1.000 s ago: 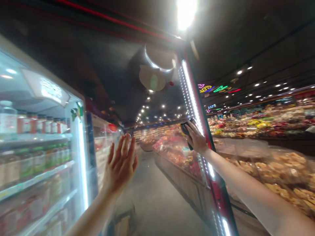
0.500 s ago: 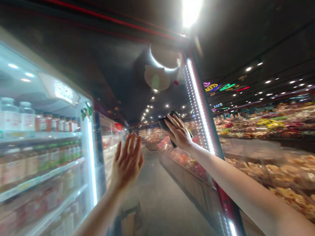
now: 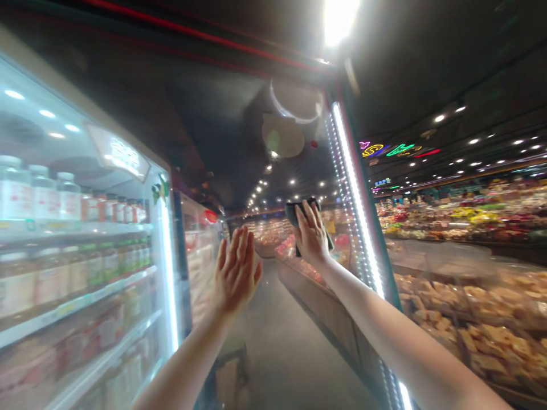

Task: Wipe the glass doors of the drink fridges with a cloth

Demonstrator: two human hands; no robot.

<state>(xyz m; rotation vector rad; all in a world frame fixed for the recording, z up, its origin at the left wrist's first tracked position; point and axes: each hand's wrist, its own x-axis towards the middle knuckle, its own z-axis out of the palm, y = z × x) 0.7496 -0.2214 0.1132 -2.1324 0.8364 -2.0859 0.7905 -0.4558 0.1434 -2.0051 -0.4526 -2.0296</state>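
"Where is the dark cloth (image 3: 292, 214) sitting?"

"It's lying against the glass door (image 3: 213, 131), well below its top edge and nearer the edge where a light strip (image 3: 358, 199) is glowing."

"And what is covering it?"

"The right hand (image 3: 313, 232) is spreading over its middle; those fingers are lying straight and flat on it, not clenching."

"What is the left hand (image 3: 237, 273) doing?"

"It's reaching up to the door just beside the cloth, farther from the lit edge. Its fingers are stretching out, released, though the palm is facing away, so I can't tell how firmly it's pressing."

"Anything farther out?"

"Bottles (image 3: 43, 193) are standing in rows on the cooler's shelves (image 3: 77, 304), and beyond the lit edge packaged food (image 3: 491, 341) is lying in heaps."
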